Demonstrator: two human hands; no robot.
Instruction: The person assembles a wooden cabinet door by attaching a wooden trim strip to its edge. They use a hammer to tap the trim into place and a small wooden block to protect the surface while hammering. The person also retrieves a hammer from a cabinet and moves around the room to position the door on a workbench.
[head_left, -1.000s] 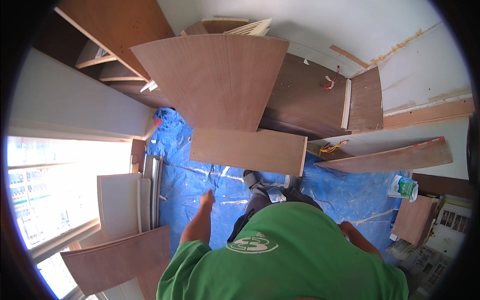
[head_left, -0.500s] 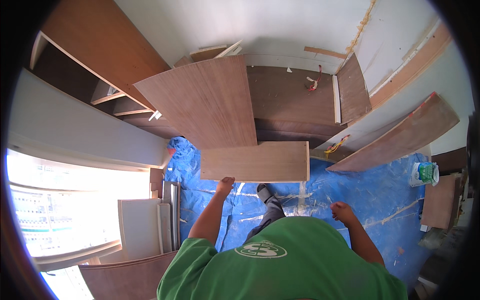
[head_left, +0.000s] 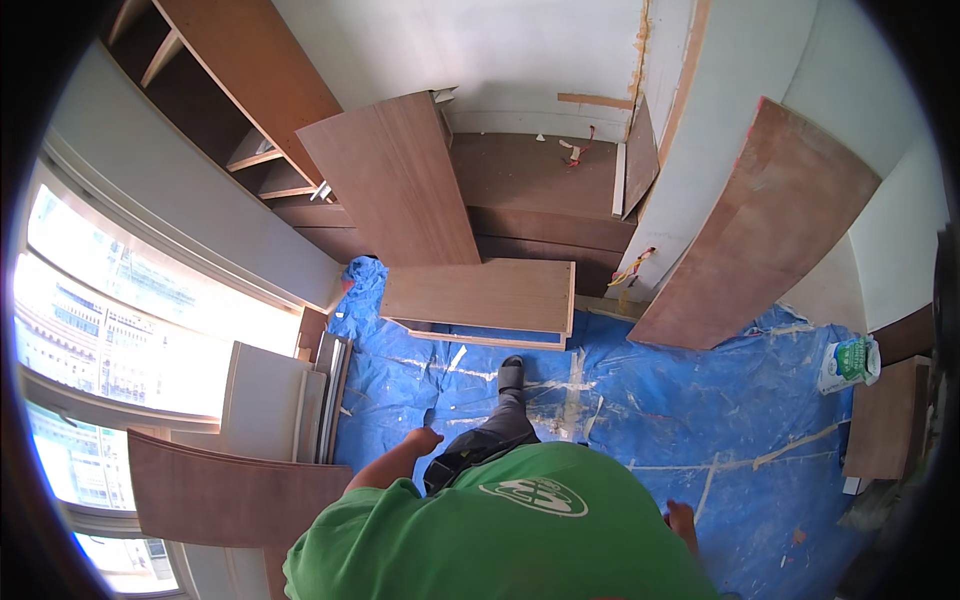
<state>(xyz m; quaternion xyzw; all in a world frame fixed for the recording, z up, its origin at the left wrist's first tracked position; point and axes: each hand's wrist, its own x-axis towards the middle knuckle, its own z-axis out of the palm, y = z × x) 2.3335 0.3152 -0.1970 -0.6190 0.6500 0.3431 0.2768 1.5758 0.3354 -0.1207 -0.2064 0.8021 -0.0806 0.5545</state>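
Low wooden box on blue tarp, center view, flat lt-brown top up, gap below its near edge showing blue. L hand over tarp, well apart from box, fingers loosely curled; dark bit just beyond them, can't tell if held. R hand low by R side of green T-shirt, partly hidden behind it, so can't tell how far open or if holding anything; also clear of box. Gray shoe just short of box's near edge. Brown wood panel tilted behind box, lower end meeting its rear edge, can't tell if resting on it. Curved brown panel leans vs wall to R, w/ yellow-red wires near its lower L edge. White-green container far R, beside wood board. More boards stand by window at L
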